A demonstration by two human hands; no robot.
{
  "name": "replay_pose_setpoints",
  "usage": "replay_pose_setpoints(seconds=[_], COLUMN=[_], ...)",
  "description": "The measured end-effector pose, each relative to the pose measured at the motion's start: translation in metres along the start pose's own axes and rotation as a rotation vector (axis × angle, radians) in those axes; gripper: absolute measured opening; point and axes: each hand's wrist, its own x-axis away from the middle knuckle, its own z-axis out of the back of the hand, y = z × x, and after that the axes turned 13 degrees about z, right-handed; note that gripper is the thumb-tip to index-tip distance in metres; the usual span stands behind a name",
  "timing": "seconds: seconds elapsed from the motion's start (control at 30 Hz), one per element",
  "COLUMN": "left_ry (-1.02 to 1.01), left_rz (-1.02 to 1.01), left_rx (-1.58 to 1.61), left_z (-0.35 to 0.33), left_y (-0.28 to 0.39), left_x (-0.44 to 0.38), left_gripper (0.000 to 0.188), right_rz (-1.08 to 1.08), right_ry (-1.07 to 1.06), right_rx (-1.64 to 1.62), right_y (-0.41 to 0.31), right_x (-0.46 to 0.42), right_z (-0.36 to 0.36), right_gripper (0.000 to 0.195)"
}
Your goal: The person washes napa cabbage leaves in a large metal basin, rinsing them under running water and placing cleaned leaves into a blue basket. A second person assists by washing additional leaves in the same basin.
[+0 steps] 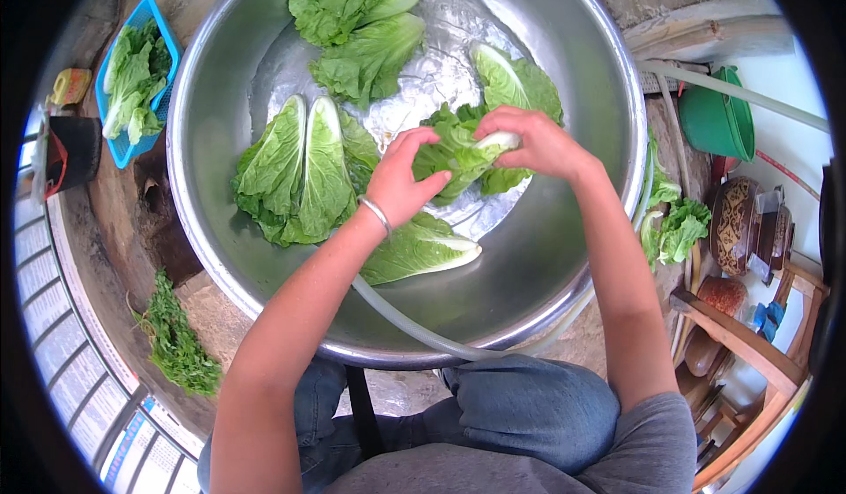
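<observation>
A large round metal basin holds water and several green leafy heads or leaves. My right hand grips the pale stem end of a leafy green over the basin's middle. My left hand, with a bangle at its wrist, is at the leaf's left side, fingers and thumb apart. A pair of lettuce-like leaves lies left of it, one more leaf lies just below, and another lies behind my right hand. Further greens rest at the basin's far side.
A clear hose runs over the basin's near rim. At left are a blue plastic basket with greens and a bunch of leafy herbs. At right stand a green bucket, loose greens, a patterned jar and a wooden frame.
</observation>
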Motion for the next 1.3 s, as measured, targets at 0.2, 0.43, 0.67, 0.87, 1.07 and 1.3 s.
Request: replay_pose_setpoints(seconds=[0.2, 0.43, 0.67, 0.87, 1.07, 1.3], left_ry=[-0.575, -0.514, -0.432, -0.299, -0.291, -0.484], left_rz=[0.216, 0.461, 0.453, 0.347, 0.252, 0.441], left_rx=[0.466, 0.566, 0.420, 0.288, 0.345, 0.382], left_z=[0.028, 0.026, 0.009, 0.006, 0.000, 0.005], left_y=[0.027, 0.021, 0.003, -0.007, -0.001, 0.000], left_x=[-0.024, -0.019, -0.018, -0.021, -0.024, -0.034], left_gripper=[0.062, 0.069, 0.061, 0.065, 0.065, 0.054], right_rz=[0.004, -0.226, -0.308, -0.256, -0.202, -0.265], right_ry=[0.055, 0.388, 0.392, 0.356, 0.217, 0.134], right_rx=[-0.449, -0.772, -0.478, -0.418, -0.053, -0.227], right_y=[-0.045, -0.023, -0.011, -0.015, -0.021, 0.003], right_x=[0.000, 0.007, -0.005, -0.004, -0.004, -0.012], right_z=[0.014, -0.011, -0.057, -0.047, -0.031, -0.032], right_gripper=[0.054, 0.061, 0.048, 0.047, 0.050, 0.044])
